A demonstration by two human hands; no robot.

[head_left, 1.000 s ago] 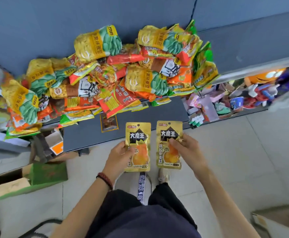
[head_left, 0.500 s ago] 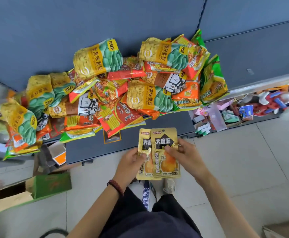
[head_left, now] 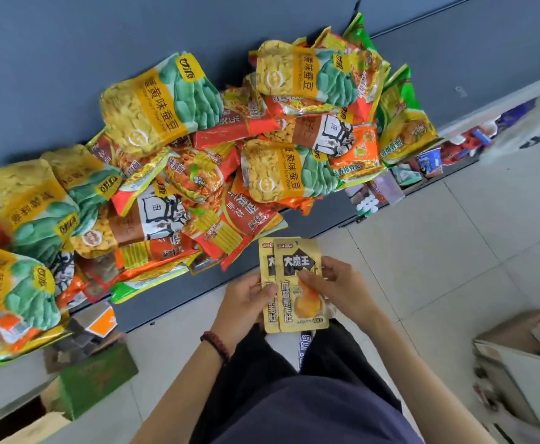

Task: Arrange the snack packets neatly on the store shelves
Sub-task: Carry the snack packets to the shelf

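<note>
Two small gold snack packets with black labels are stacked almost fully over each other in front of me. The upper packet (head_left: 299, 302) covers all but a left strip of the lower packet (head_left: 268, 283). My left hand (head_left: 246, 299) grips their left edge, thumb on the lower one. My right hand (head_left: 336, 286) pinches the upper packet from the right. Beyond them a loose heap of yellow-green, red and orange snack bags (head_left: 198, 161) lies on the dark grey shelf (head_left: 323, 216).
A green cardboard box (head_left: 98, 379) and an open carton sit on the tiled floor at lower left. Small toys and cups (head_left: 429, 161) fill the low shelf at right. A white box (head_left: 525, 363) stands at the lower right edge.
The two gold packets, held side by side a second ago, have been slid together into one overlapping stack. My view has moved closer to the shelf.
</note>
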